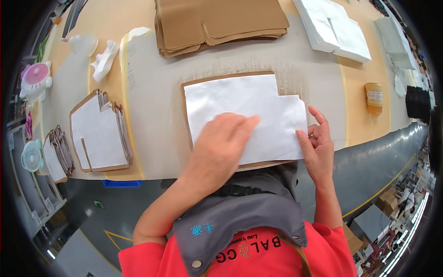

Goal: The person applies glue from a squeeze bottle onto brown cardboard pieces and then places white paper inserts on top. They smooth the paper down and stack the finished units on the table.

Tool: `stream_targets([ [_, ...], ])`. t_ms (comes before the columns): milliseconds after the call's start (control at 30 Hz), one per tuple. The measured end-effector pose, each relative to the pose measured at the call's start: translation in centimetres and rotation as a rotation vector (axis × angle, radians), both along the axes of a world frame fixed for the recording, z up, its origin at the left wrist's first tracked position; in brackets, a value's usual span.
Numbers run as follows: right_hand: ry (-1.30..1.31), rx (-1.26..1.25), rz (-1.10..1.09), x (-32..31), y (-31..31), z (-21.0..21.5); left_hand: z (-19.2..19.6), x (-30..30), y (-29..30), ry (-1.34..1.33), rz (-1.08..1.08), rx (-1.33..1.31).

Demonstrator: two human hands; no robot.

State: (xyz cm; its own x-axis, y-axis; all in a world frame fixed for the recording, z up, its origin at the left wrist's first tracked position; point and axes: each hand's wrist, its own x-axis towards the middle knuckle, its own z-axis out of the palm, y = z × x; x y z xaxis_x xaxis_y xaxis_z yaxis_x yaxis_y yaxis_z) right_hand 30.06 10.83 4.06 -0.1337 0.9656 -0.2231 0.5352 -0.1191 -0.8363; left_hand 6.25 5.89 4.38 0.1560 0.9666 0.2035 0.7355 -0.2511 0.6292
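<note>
A white notched sheet (263, 106) lies over a brown panel (230, 75) of similar outline at the near middle of the table. The brown shows as a rim along its top, left and lower edges. My left hand (219, 147), slightly blurred, rests on the white sheet with its fingers laid across it toward the right. At the sheet's right edge is my right hand (318, 145). Its thumb lies on top of the edge, the index finger points up and away, and the other fingers curl in beside the edge.
Brown panels (244, 18) are stacked at the far middle, white sheets (334, 32) at the far right. White-faced brown pieces (104, 134) stand in a row at left. An amber bottle (374, 99) lies right. A pink-and-white fan (37, 76) and crumpled white paper (105, 60) are farther left.
</note>
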Motion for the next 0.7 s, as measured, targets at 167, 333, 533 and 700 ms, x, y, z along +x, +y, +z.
stream_targets([
  [167, 0.019, -0.030, -0.029, 0.1, 0.1, -0.2, -2.9, 3.8, 3.1, 0.079, -0.183, 0.172],
  [333, -0.004, 0.001, -0.022, 0.5, 0.0, -0.5, -3.1, 4.8, 3.6, 0.198, -0.209, 0.157],
  [533, -0.113, 0.122, -0.053, 2.6, -0.1, -0.8, -2.9, 4.9, 3.0, 0.159, -0.300, 0.149],
  [700, -0.168, 0.142, -0.168, 4.2, 0.5, 0.1, -3.0, 5.4, 2.2, 0.173, -0.426, 0.093],
])
